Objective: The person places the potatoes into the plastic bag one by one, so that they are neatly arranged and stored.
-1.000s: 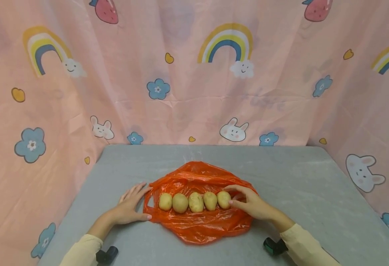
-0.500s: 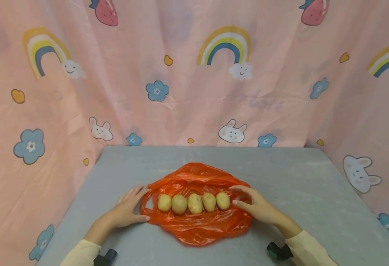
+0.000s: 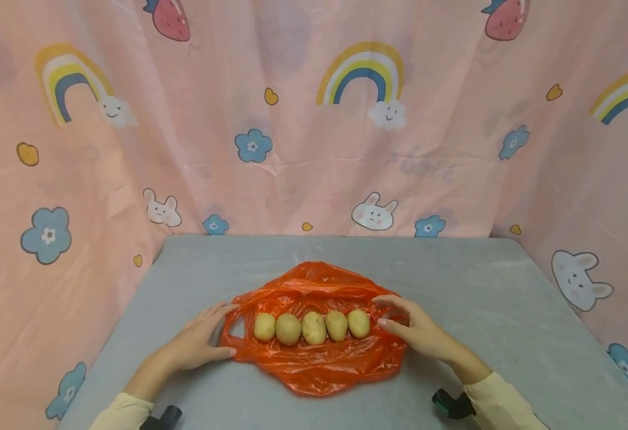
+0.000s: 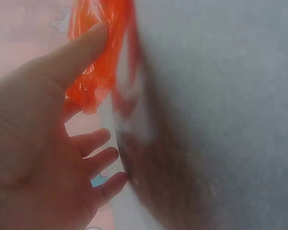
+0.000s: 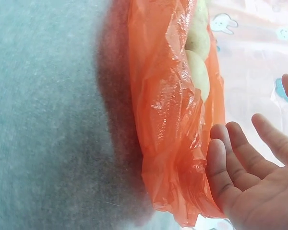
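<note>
Several potatoes [image 3: 314, 328] lie in a row, side by side, on a crinkled orange-red plastic bag [image 3: 322, 379] spread on the table. My left hand [image 3: 193, 339] is at the bag's left handle, thumb and index finger touching the film. In the left wrist view the thumb of this hand [image 4: 43, 129] lies across the bag [image 4: 93, 72], with the other fingers spread. At the bag's right end my right hand [image 3: 424, 331] hovers with relaxed fingers, just right of the last potato. The right wrist view shows this hand [image 5: 254, 177] beside the bag's gathered end [image 5: 177, 182], holding nothing.
The grey table [image 3: 464, 269] extends around the bag on all sides. A pink patterned curtain [image 3: 303, 185] hangs behind the table and along both sides. Dark devices, one at the left wrist [image 3: 163, 418] and one at the right wrist [image 3: 452, 404], show below the sleeves.
My right hand has left the rightmost potato and moved slightly right. My left hand has shifted left, and the bag's left handle has stretched left with it. The potatoes keep their row.
</note>
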A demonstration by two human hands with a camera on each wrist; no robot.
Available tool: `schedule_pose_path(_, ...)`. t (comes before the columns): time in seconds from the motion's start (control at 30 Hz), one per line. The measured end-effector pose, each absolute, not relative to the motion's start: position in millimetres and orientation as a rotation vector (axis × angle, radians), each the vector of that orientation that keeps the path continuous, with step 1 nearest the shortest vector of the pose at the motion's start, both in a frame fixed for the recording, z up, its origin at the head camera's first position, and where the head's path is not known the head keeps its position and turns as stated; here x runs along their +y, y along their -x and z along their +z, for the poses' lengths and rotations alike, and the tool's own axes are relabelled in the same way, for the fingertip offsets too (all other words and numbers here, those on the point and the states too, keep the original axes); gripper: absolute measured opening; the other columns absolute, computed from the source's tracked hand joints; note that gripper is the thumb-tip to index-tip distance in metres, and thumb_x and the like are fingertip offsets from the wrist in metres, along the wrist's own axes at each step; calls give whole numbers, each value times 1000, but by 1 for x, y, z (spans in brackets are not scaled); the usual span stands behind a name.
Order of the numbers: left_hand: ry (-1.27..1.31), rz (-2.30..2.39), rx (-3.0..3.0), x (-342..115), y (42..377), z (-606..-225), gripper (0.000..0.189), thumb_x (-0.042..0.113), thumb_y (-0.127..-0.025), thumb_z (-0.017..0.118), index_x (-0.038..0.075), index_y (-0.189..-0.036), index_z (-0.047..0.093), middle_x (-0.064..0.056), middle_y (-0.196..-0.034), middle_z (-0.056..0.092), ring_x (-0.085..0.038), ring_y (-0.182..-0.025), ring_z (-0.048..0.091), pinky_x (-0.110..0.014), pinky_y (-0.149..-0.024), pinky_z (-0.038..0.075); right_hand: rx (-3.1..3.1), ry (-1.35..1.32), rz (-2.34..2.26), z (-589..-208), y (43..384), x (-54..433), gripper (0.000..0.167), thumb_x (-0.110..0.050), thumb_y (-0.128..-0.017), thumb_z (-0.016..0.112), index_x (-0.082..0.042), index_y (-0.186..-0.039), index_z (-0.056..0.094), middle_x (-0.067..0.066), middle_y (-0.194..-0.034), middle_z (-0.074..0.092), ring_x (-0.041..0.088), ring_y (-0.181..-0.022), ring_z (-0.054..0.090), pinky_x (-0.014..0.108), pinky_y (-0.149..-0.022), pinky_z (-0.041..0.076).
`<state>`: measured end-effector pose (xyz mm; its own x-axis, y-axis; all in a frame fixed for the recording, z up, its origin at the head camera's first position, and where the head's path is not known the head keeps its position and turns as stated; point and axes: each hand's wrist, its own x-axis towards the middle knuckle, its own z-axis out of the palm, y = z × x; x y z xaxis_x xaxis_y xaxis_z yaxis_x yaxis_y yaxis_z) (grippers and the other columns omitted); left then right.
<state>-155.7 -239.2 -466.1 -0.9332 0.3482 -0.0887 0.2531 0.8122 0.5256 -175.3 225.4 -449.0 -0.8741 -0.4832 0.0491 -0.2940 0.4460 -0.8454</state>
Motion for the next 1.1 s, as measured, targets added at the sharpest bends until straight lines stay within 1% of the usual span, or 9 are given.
schedule_pose_path(0.23,-480,812,2802,-241,154,-461,91,53,-82,78,16,-155,39,-19,-158,42,-48,-146,36,-74,-110,29,2509,654,-1400,-444,175,225,46,-18,-101,62,5,-139,52,27,-139,57,26,-111,62,26,-88,53)
schedule_pose_path(0.33,-492,823,2807,-243,152,-461,87,53,-85,76,14,-154,40,-19,-158,42,-48,-146,36,-73,-111,30,2495,645,-1416,-443,174,226,46,-18,-101,61,5,-140,51,28,-139,55,25,-110,61,25,-86,53)
schedule_pose_path(0.47,-482,825,2829,-245,150,-465,82,55,-88,72,15,-153,42,-16,-158,43,-45,-146,37,-70,-113,31,2485,677,-1447,-442,174,227,43,-15,-102,59,7,-139,51,29,-139,55,23,-107,63,25,-86,53)
schedule_pose_path(0.57,-475,827,2857,-247,149,-468,79,55,-89,70,17,-153,43,-14,-158,44,-43,-146,39,-67,-114,32,2489,705,-1464,-441,174,228,43,-15,-102,59,7,-138,51,30,-138,56,26,-110,64,25,-88,53)
schedule_pose_path(0.67,-482,838,2897,-248,147,-471,74,52,-91,70,17,-151,45,-13,-156,47,-42,-144,42,-66,-113,34,2493,706,-1474,-438,173,229,44,-16,-102,59,7,-139,51,30,-138,57,28,-111,64,24,-89,53)
schedule_pose_path(0.8,-477,849,2955,-248,144,-472,68,47,-92,71,17,-149,49,-13,-153,51,-41,-141,47,-64,-112,37,2498,694,-1482,-432,171,232,44,-16,-102,59,6,-139,52,29,-138,57,27,-110,63,24,-90,53)
schedule_pose_path(0.93,-461,840,3002,-248,142,-471,65,41,-92,72,15,-147,51,-14,-151,53,-41,-139,50,-62,-111,40,2503,691,-1489,-428,171,234,44,-16,-102,59,5,-140,51,28,-139,57,35,-114,63,23,-90,53)
schedule_pose_path(1.03,-458,836,3022,-248,140,-471,64,37,-92,73,13,-147,51,-15,-150,54,-41,-138,50,-62,-111,40,2525,708,-1475,-428,171,236,43,-16,-103,58,5,-140,51,28,-138,58,39,-114,63,24,-89,53)
schedule_pose_path(1.1,-461,830,3036,-248,138,-472,63,35,-92,74,12,-147,52,-15,-149,54,-40,-138,51,-61,-111,40,2544,708,-1468,-428,172,237,42,-14,-103,57,4,-140,52,27,-137,59,39,-113,63,26,-89,53)
